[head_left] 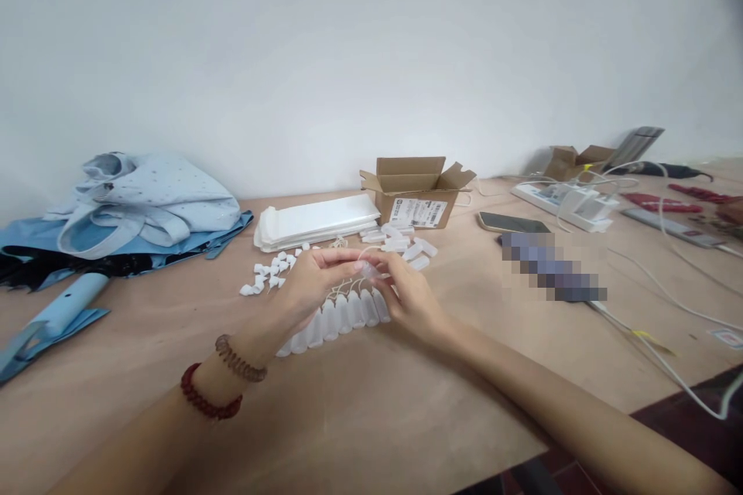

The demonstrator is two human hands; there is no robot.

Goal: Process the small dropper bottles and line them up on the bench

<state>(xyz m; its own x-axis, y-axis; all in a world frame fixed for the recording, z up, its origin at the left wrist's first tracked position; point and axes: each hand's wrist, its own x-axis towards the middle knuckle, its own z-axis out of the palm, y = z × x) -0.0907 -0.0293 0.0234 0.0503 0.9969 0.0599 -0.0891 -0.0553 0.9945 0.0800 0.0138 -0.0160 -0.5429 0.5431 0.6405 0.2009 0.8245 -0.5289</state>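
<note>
My left hand [313, 278] and my right hand [407, 290] meet above the table, fingers closed around one small translucent bottle [368, 271] with a pale string at its top. Just below them lies a row of several translucent bottles [330, 321] with strings, partly hidden by my left hand. Small white caps [264, 278] are scattered to the left of my left hand. Behind my right hand lie loose clear pieces [413, 250], some overlapping.
A stack of white bags [319, 220] and an open cardboard box [423, 205] stand at the back. Left are a light blue bag [156, 201] and an umbrella [70, 305]. Right are a phone [514, 223], a power strip [580, 209] and cables.
</note>
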